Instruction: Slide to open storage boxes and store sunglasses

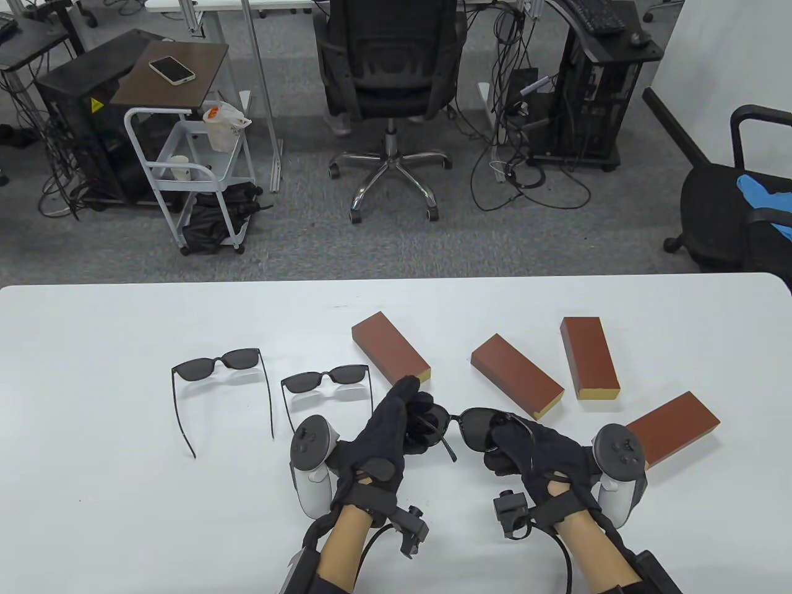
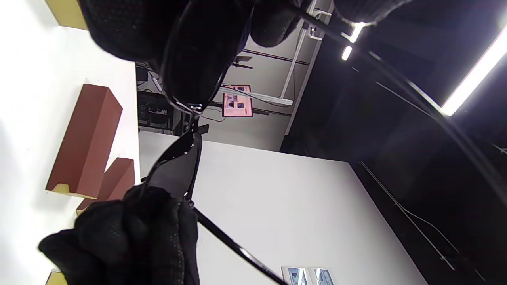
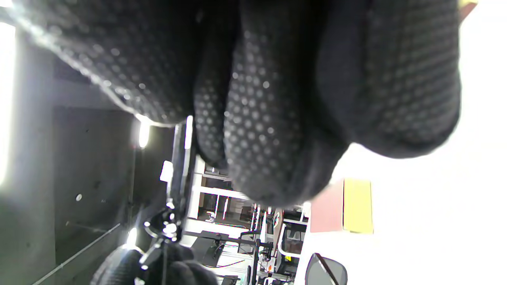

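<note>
Both hands hold one pair of black sunglasses point(image 1: 473, 427) above the table's front middle. My left hand point(image 1: 411, 411) grips its left lens and hinge end. My right hand point(image 1: 504, 442) grips the right lens end. In the left wrist view the sunglasses point(image 2: 196, 59) run from my fingers at the top down to the right hand point(image 2: 130, 237). The right wrist view is mostly filled by my gloved fingers point(image 3: 277, 99). Four closed red-brown storage boxes lie behind the hands: one point(image 1: 391, 346), a second point(image 1: 517, 375), a third point(image 1: 589, 357), and one point(image 1: 673, 429) beside my right hand.
Two more pairs of black sunglasses lie unfolded on the white table point(image 1: 93, 433), one at the left point(image 1: 216, 368) and one nearer my left hand point(image 1: 325, 378). The table's far edge is behind the boxes, with an office chair point(image 1: 387, 68) beyond.
</note>
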### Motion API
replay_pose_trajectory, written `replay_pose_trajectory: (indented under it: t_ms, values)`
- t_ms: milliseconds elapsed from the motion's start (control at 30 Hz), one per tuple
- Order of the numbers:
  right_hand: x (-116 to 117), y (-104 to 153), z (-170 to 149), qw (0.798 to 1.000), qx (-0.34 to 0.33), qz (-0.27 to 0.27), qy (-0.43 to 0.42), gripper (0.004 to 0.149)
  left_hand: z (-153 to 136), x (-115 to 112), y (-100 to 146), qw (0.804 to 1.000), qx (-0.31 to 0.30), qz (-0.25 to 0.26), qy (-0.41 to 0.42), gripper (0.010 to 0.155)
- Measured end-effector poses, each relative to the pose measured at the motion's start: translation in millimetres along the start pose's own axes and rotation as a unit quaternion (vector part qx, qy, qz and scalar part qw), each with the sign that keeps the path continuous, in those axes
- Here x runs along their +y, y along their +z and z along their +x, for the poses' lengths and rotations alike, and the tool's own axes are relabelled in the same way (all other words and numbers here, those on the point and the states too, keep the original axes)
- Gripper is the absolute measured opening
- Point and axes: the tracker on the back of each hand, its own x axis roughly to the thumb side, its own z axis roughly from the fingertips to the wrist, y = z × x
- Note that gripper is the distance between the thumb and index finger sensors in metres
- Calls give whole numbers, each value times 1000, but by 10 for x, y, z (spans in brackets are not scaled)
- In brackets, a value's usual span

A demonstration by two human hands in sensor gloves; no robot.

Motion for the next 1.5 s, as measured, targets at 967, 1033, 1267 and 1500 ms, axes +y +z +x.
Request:
replay_pose_trajectory:
  t_ms: [967,1033,1267,1500]
  values:
    - [215,-34,-86,988,-90,122,-31,64,-303,212,128,993,99,47,45,65]
    - [219,-32,-94,986,-95,131,-45,68,-308,214,129,992,103,52,43,64]
    - [213,-32,-148,986,-89,120,-76,66,-286,222,128,992,105,69,3,59]
    - [210,-29,-163,988,-81,114,-69,57,-233,237,144,990,94,96,-42,54]
